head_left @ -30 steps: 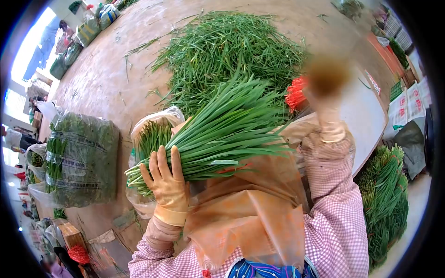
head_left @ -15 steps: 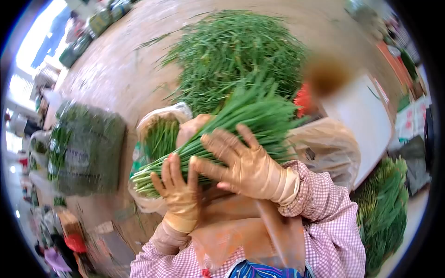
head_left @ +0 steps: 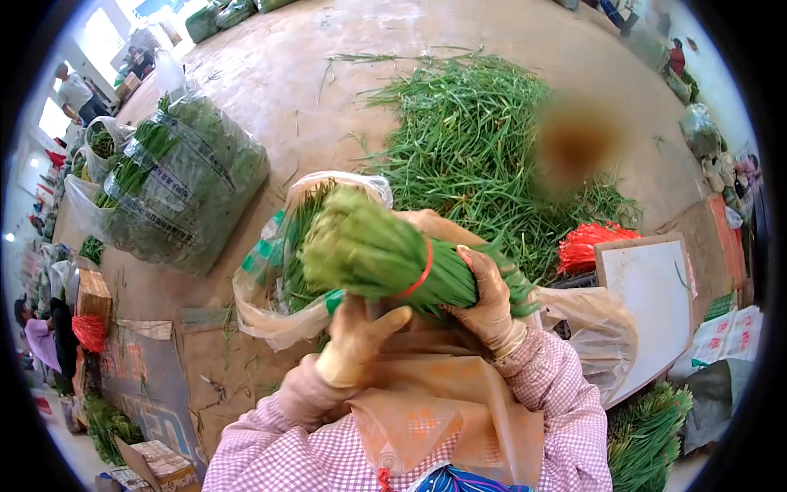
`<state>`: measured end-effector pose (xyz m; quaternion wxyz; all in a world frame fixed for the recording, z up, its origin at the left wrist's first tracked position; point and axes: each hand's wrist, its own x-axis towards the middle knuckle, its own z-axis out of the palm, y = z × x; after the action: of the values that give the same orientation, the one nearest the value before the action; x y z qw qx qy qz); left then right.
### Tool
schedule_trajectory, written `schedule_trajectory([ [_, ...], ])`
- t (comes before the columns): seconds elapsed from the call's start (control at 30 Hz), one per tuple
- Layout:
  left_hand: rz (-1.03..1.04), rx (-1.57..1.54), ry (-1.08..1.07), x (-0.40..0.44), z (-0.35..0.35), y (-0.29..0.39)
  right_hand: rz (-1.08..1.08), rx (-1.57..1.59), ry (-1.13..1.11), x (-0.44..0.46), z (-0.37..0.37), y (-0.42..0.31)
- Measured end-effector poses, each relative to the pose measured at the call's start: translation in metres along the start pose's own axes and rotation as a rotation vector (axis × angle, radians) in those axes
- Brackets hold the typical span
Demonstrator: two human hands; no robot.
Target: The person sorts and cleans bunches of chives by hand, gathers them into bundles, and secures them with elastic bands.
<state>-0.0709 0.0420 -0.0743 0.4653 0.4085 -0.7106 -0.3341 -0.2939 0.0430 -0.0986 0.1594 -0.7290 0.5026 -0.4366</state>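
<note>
A thick bundle of garlic chives [head_left: 369, 238] lies across in front of me, its left end blurred by motion. A red band [head_left: 425, 275] circles its middle. My gloved right hand [head_left: 489, 307] is closed round the leafy right part, thumb on top. Below the left end, my gloved left hand [head_left: 357, 338] has its thumb stretched away from the fingers, which are partly hidden by the bundle. Just behind stands an open plastic bag [head_left: 275, 316] with more chives in it.
Loose greens [head_left: 467, 148] are heaped on the floor ahead. A full plastic sack [head_left: 205, 189] stands at left. To the right are red ties [head_left: 592, 246], a white board [head_left: 643, 303] and more bundles [head_left: 652, 430]. A person [head_left: 75, 92] stands far left.
Both hands were spread against the bundle; now my right hand grips it. The bundle has swung round, its left end higher, and a red band shows on it. The view has shifted.
</note>
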Motion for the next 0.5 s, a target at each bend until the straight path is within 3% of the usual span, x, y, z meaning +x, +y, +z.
schedule_trajectory([
  [0.03,-0.407,-0.741,0.134,0.016,0.021,0.016,0.050,0.016,0.073,-0.002,0.001,-0.004],
  [0.07,-0.220,-0.809,0.207,0.029,0.040,0.010,0.102,0.027,0.151,-0.003,0.001,-0.008],
  [0.17,-0.221,-0.795,0.154,0.064,0.057,0.028,0.029,-0.110,0.238,-0.005,-0.008,-0.012],
  [0.23,-0.069,-0.547,-0.004,0.087,0.067,0.027,0.002,-0.160,0.247,-0.008,-0.022,-0.005],
  [0.27,-0.050,-0.565,-0.028,0.095,0.072,0.034,0.004,-0.186,0.271,-0.004,-0.037,-0.012],
  [0.33,-0.043,-0.804,-0.013,0.110,0.085,0.049,0.019,-0.134,-0.051,0.000,-0.075,-0.029],
  [0.37,-0.022,-0.788,-0.089,0.118,0.086,0.050,0.126,-0.177,-0.226,-0.006,-0.094,-0.024],
  [0.4,-0.020,-0.802,-0.115,0.124,0.089,0.051,0.398,-0.385,-0.549,0.015,-0.128,-0.058],
  [0.43,0.025,-0.768,-0.132,0.129,0.091,0.051,0.642,-0.180,-0.409,0.020,-0.152,-0.068],
  [0.5,0.060,-0.742,-0.171,0.133,0.097,0.051,0.720,0.174,0.018,0.029,-0.183,-0.094],
])
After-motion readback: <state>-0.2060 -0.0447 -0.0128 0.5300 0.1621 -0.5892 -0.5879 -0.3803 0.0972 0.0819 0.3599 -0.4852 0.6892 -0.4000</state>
